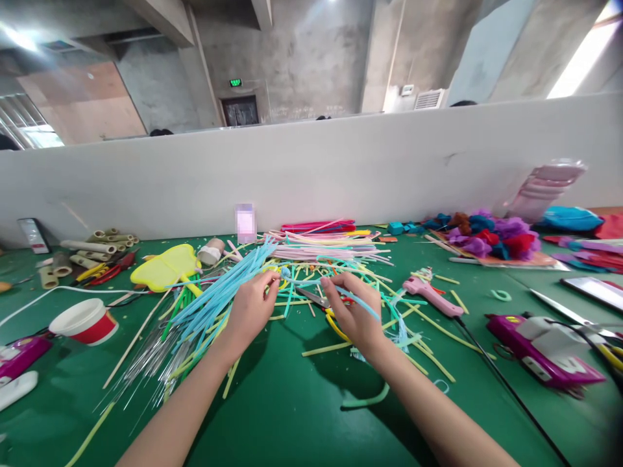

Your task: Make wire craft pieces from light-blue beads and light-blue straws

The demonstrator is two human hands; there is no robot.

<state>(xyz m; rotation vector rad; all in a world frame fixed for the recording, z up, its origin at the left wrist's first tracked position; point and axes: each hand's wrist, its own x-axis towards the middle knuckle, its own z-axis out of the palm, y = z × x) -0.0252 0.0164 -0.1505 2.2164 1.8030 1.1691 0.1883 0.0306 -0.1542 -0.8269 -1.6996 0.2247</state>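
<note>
A light blue pipe cleaner [305, 283] stretches between my two hands above the green table. My left hand [256, 305] pinches one end, where the stem looks bent or looped. My right hand [357, 308] pinches it farther along between thumb and fingers, and its free end pokes out past the palm. Beside my left hand lies a thick bundle of blue pipe cleaners [221, 292]. Open scissors [314, 298], partly hidden, rest among loose stems between the hands. Several pale yellow pipe cleaners [326, 349] are scattered beneath and around my right hand.
At right lie a pink glue gun [433, 296] with its black cord, a purple power strip [542, 357] and crumpled colourful flowers [506, 237]. A paper cup [84, 322], a yellow plastic paddle [165, 267] and bamboo-like tubes [104, 246] occupy the left. A white partition [195, 175] stands behind.
</note>
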